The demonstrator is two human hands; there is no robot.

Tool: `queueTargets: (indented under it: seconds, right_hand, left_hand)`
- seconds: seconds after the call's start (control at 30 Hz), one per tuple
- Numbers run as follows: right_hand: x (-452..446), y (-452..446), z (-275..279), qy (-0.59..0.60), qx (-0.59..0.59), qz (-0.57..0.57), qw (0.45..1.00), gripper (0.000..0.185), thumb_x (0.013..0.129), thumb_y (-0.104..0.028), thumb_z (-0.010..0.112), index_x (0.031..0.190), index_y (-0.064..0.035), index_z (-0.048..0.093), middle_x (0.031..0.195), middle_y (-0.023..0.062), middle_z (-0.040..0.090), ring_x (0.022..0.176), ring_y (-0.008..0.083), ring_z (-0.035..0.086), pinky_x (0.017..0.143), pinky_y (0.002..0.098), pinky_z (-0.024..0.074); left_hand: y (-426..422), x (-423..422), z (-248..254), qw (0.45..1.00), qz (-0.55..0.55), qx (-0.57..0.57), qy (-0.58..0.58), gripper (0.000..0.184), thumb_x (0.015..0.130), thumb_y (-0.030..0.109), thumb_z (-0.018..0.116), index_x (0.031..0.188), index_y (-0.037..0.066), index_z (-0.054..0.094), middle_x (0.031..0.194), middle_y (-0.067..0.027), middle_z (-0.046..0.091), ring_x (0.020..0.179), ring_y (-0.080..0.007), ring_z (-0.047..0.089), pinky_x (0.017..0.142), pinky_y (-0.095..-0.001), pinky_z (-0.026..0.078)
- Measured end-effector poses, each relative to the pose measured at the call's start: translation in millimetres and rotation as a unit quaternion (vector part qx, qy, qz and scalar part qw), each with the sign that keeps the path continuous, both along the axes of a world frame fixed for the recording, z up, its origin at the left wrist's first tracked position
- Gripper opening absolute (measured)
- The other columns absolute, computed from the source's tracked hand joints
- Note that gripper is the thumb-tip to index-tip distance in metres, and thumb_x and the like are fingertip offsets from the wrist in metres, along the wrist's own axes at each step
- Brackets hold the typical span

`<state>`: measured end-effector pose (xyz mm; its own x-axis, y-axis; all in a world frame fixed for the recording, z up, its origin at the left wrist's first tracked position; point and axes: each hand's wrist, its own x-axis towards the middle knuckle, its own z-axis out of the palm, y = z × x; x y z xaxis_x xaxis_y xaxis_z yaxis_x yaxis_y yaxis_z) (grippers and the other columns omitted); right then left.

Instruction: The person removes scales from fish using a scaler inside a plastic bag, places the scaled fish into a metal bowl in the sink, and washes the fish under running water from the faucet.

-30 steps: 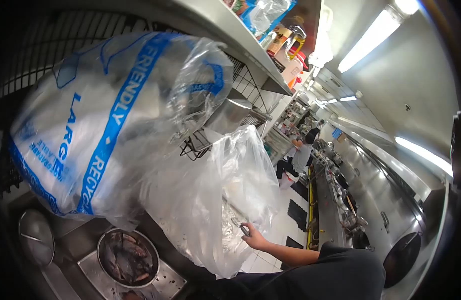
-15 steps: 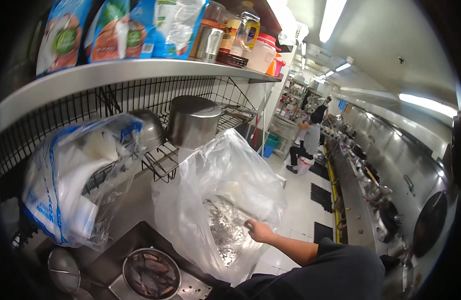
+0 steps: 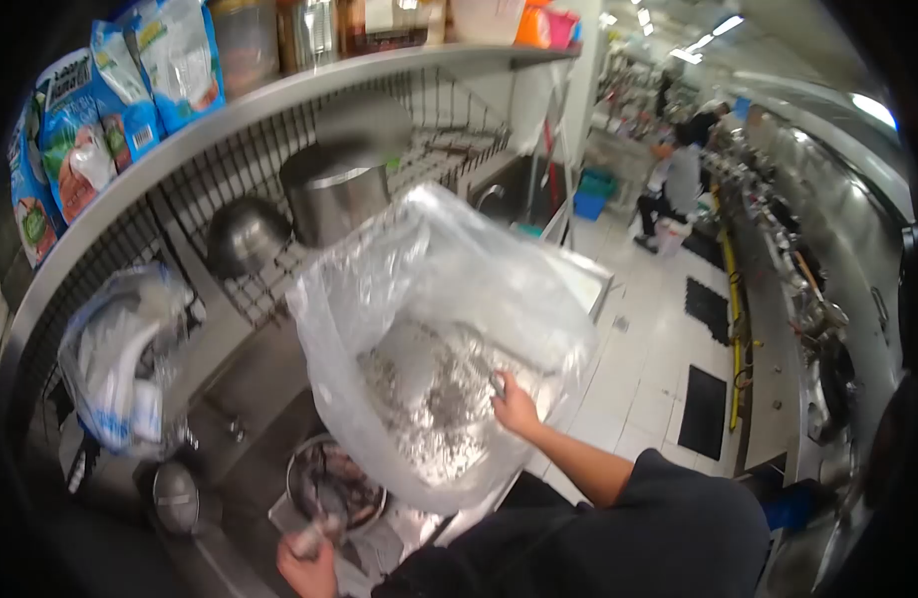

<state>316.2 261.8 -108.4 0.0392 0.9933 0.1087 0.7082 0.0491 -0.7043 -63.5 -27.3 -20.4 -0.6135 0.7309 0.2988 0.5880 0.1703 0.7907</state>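
At the bottom left, my left hand (image 3: pixel 307 573) is closed on a fish (image 3: pixel 326 501), blurred, over the round metal bowl (image 3: pixel 379 510) of dark fish. My right hand (image 3: pixel 517 404) reaches into the opening of a large clear plastic bag (image 3: pixel 329 349). Its fingers are wrapped round a small grey tool (image 3: pixel 498 383), whose kind I cannot make out. Under that hand is a wet, shiny metal surface (image 3: pixel 449 460) strewn with grey flecks that look like fish scales.
A steel pot (image 3: pixel 334 194) and a metal bowl (image 3: pixel 248 237) sit on the wire rack. Above runs a shelf (image 3: pixel 379 65) with pouches and jars. A plastic bag of white items (image 3: pixel 130 369) hangs at left. Dark mats (image 3: pixel 703 411) lie along the aisle, where a seated person (image 3: pixel 678 184) works.
My left hand has come into view at the bowl, on a fish. The view has tilted down and swung left. My right hand stays inside the bag's opening with the tool.
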Motion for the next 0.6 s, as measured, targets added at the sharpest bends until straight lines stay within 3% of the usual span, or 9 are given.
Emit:
queueTargets:
  seconds: [0.03, 0.13, 0.17, 0.23, 0.33, 0.43, 0.5, 0.57, 0.6]
  right_hand:
    - [1.1, 6.2, -4.8, 0.022, 0.006, 0.004, 1.000, 0.054, 0.084, -0.017, 0.062, 0.135, -0.0152, 0.044, 0.081, 0.0250, 0.063, 0.082, 0.0457, 0.064, 0.071, 0.0520, 0.0487]
    - [5.6, 20.6, 8.4, 0.068, -0.010, 0.032, 0.997, 0.053, 0.085, -0.016, 0.061, 0.134, -0.0130, 0.044, 0.096, 0.0297, 0.066, 0.093, 0.0482, 0.063, 0.080, 0.0544, 0.0495]
    - [9.4, 25.6, 6.3, 0.069, -0.030, 0.042, 0.996, 0.053, 0.085, -0.016, 0.061, 0.134, -0.0130, 0.044, 0.096, 0.0297, 0.066, 0.093, 0.0482, 0.063, 0.080, 0.0544, 0.0495]
    - [14.5, 33.0, -2.5, 0.104, 0.027, 0.045, 0.993, 0.052, 0.084, -0.015, 0.064, 0.133, -0.0130, 0.047, 0.077, 0.0198, 0.060, 0.070, 0.0383, 0.061, 0.067, 0.0457, 0.0486]
    - [28.6, 35.1, 3.8, 0.131, -0.035, 0.060, 0.989, 0.050, 0.085, -0.014, 0.065, 0.132, -0.0116, 0.048, 0.077, 0.0141, 0.059, 0.069, 0.0282, 0.058, 0.066, 0.0394, 0.0474]
    - [44.4, 43.6, -52.6, 0.217, -0.020, 0.085, 0.972, 0.047, 0.087, -0.013, 0.064, 0.132, -0.0104, 0.049, 0.079, 0.0082, 0.059, 0.071, 0.0185, 0.055, 0.067, 0.0345, 0.0453]
    - [54.6, 39.5, -49.4, 0.219, -0.055, 0.102, 0.969, 0.043, 0.091, -0.014, 0.063, 0.131, -0.0102, 0.049, 0.081, 0.0054, 0.058, 0.073, 0.0132, 0.052, 0.066, 0.0307, 0.0436]
    - [60.6, 34.8, -34.8, 0.258, -0.197, 0.089, 0.942, 0.044, 0.091, -0.019, 0.062, 0.131, -0.0060, 0.048, 0.108, 0.0229, 0.065, 0.100, 0.0328, 0.063, 0.088, 0.0397, 0.0472]
    - [61.5, 35.6, -40.5, 0.258, -0.195, 0.104, 0.941, 0.043, 0.092, -0.019, 0.061, 0.131, -0.0067, 0.047, 0.102, 0.0216, 0.065, 0.094, 0.0316, 0.063, 0.086, 0.0395, 0.0476]
  left_hand:
    - [9.4, 13.5, 33.9, 0.998, 0.025, 0.042, -0.030, 0.029, 0.063, 0.007, 0.073, 0.084, -0.003, 0.056, 0.078, -0.0135, 0.058, 0.073, -0.0286, 0.055, 0.071, -0.0406, 0.046]
    - [37.4, 56.3, 119.8, 0.983, -0.005, 0.169, -0.074, 0.024, 0.073, 0.008, 0.073, 0.093, -0.001, 0.063, 0.084, -0.0029, 0.057, 0.079, -0.0138, 0.053, 0.074, -0.0305, 0.046]
    - [46.5, 66.1, 134.4, 0.980, 0.007, 0.193, -0.047, 0.029, 0.075, 0.015, 0.074, 0.098, -0.001, 0.064, 0.087, -0.0037, 0.059, 0.079, -0.0148, 0.053, 0.075, -0.0315, 0.046]
    - [69.4, 89.0, 155.8, 0.963, -0.018, 0.262, -0.069, 0.039, 0.076, 0.024, 0.076, 0.100, -0.005, 0.065, 0.093, -0.0063, 0.060, 0.085, -0.0170, 0.056, 0.080, -0.0322, 0.045]
    - [118.1, 136.5, 168.7, 0.944, -0.071, 0.288, -0.142, 0.038, 0.073, 0.014, 0.077, 0.103, -0.007, 0.065, 0.098, -0.0078, 0.062, 0.091, -0.0169, 0.060, 0.085, -0.0304, 0.047]
    - [177.1, 169.0, 138.3, 0.971, -0.105, 0.160, -0.144, 0.036, 0.074, 0.009, 0.079, 0.104, -0.006, 0.065, 0.090, -0.0047, 0.067, 0.086, -0.0125, 0.063, 0.079, -0.0271, 0.050]
    - [226.7, 193.2, 92.1, 0.946, -0.097, 0.100, -0.291, 0.031, 0.079, 0.010, 0.078, 0.104, -0.002, 0.066, 0.092, -0.0043, 0.069, 0.084, -0.0136, 0.064, 0.075, -0.0291, 0.053]
    - [268.4, 201.4, 24.9, 0.905, -0.003, 0.044, -0.423, 0.032, 0.080, 0.014, 0.078, 0.106, 0.001, 0.065, 0.098, -0.0058, 0.068, 0.086, -0.0157, 0.065, 0.072, -0.0311, 0.054]
    - [283.5, 203.5, -2.8, 0.878, 0.067, 0.017, -0.475, 0.034, 0.080, 0.015, 0.078, 0.109, 0.003, 0.064, 0.103, -0.0066, 0.067, 0.089, -0.0167, 0.064, 0.070, -0.0322, 0.055]
